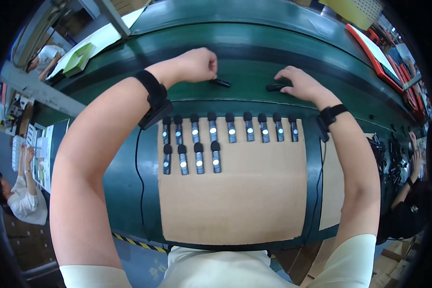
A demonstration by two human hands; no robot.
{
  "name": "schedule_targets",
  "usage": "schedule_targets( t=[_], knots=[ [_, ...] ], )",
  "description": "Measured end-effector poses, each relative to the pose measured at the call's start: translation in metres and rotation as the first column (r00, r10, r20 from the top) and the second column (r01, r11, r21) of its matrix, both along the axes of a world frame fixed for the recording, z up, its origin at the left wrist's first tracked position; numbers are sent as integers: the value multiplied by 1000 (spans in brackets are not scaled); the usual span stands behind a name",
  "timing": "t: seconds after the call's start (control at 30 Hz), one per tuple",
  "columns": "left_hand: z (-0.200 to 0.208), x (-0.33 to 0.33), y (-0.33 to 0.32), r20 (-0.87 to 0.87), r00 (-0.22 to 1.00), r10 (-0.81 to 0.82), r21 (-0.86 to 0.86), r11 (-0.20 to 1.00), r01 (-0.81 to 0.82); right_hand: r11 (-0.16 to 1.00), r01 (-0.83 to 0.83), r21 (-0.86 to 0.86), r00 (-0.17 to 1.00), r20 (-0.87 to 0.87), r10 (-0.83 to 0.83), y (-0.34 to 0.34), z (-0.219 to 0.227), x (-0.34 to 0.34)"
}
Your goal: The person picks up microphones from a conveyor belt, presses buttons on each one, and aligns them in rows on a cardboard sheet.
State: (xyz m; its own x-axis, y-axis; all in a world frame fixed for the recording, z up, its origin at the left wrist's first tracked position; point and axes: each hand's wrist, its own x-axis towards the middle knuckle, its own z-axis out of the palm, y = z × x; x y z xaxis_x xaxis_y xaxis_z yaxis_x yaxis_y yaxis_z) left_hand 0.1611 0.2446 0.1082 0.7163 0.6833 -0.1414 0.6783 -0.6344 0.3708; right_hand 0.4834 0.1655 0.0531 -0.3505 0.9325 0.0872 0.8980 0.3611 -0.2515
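My left hand (200, 64) is over the green conveyor belt, its fingers curled closed and pointing down. Just below its fingertips lies a small black clip-on microphone (222, 83); whether the fingers touch it, or hold anything, is hidden. To the right, my right hand (300, 84) has thumb and forefinger apart. Beside its thumb lies another dark microphone (274, 88), flat on the belt. Nearer to me, a cardboard sheet (235, 206) carries two rows of grey microphones with black foam tops; the back row (232, 128) is longer than the front row (199, 161).
Black straps with small boxes circle both my wrists, and cables (139, 173) hang from them. A second cardboard piece (332, 187) lies right, near a pile of black parts (396, 156). A red-edged tray (377, 55) stands far right. Other people work at both sides.
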Motion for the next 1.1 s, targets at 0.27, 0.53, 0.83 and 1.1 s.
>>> schedule_targets(
  t=[0.27,0.53,0.83,1.1],
  knots=[
    [-50,-5,27,-150,988,-17,130,991,37,987,-12,-163,999,-44,5,18,-21,-10],
    [-50,6,26,-395,912,109,97,992,-77,974,114,-193,945,-283,-167,-13,12,9],
    [22,5,-24,3,991,133,183,974,-131,963,98,-252,713,-657,-245,-88,34,-9],
    [46,-55,-175,601,791,116,-51,993,-107,970,-85,-227,244,-949,-200,-243,49,-79]
  ],
)
